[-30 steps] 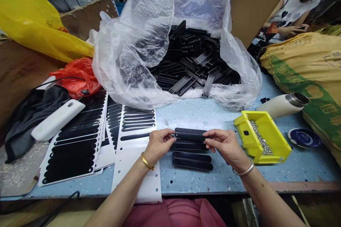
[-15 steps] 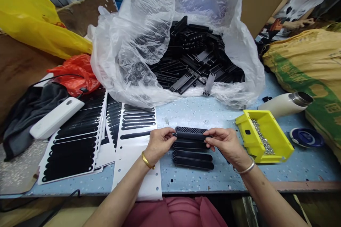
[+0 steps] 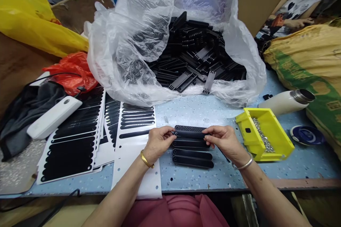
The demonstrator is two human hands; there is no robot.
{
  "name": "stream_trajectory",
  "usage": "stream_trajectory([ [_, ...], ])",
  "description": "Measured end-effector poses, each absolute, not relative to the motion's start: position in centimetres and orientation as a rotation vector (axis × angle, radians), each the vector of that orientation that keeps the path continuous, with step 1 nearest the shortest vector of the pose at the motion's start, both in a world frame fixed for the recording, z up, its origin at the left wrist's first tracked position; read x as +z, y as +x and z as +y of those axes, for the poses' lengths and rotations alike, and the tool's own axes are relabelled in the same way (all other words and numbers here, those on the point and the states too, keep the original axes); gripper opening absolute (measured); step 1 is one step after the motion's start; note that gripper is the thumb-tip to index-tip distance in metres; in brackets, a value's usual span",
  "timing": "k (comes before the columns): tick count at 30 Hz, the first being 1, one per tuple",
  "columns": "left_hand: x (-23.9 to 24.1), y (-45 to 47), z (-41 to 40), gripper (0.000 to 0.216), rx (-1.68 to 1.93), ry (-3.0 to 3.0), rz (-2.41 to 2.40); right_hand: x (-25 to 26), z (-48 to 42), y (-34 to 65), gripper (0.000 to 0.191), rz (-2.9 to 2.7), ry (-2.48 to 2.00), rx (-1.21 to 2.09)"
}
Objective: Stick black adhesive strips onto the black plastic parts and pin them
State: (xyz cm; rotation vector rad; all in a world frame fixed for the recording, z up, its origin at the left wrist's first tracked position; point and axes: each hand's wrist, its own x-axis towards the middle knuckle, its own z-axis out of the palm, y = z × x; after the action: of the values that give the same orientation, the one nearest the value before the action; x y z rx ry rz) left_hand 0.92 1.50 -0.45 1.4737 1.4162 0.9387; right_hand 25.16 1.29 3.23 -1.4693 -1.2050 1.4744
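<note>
My left hand (image 3: 159, 144) pinches the left end of a black sticker strip (image 3: 189, 134), close to its small round hole. The strip's right end is between the fingertips of my right hand (image 3: 226, 144). It is stretched level in front of a black plastic bar with a mesh face (image 3: 190, 128); whether the two touch I cannot tell. Nearer to me, several smooth black bars with rounded ends (image 3: 192, 154) lie in a stack of rows on the blue table. Beside my left hand is a white backing sheet (image 3: 135, 163) with some black strips on its upper part.
A large clear plastic bag (image 3: 109, 67) full of black bars stands behind. On the right are a yellow bin (image 3: 282, 145) with small metal parts, a pale flask (image 3: 279, 103) and a roll of tape (image 3: 306, 135). Left lie more strip sheets (image 3: 69, 152) and a white device (image 3: 54, 117).
Both hands keep hold of the strip in nearly the same place. My right fingers have shifted slightly along its end. The whole view has moved a little.
</note>
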Motion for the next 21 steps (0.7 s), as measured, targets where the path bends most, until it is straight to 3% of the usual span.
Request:
stream_trajectory([
  [21,-0.16,1.04,1.54,0.016,0.945,1.472,1.411,3.6,1.48,24.98,0.021,-1.225,-1.496,1.447],
])
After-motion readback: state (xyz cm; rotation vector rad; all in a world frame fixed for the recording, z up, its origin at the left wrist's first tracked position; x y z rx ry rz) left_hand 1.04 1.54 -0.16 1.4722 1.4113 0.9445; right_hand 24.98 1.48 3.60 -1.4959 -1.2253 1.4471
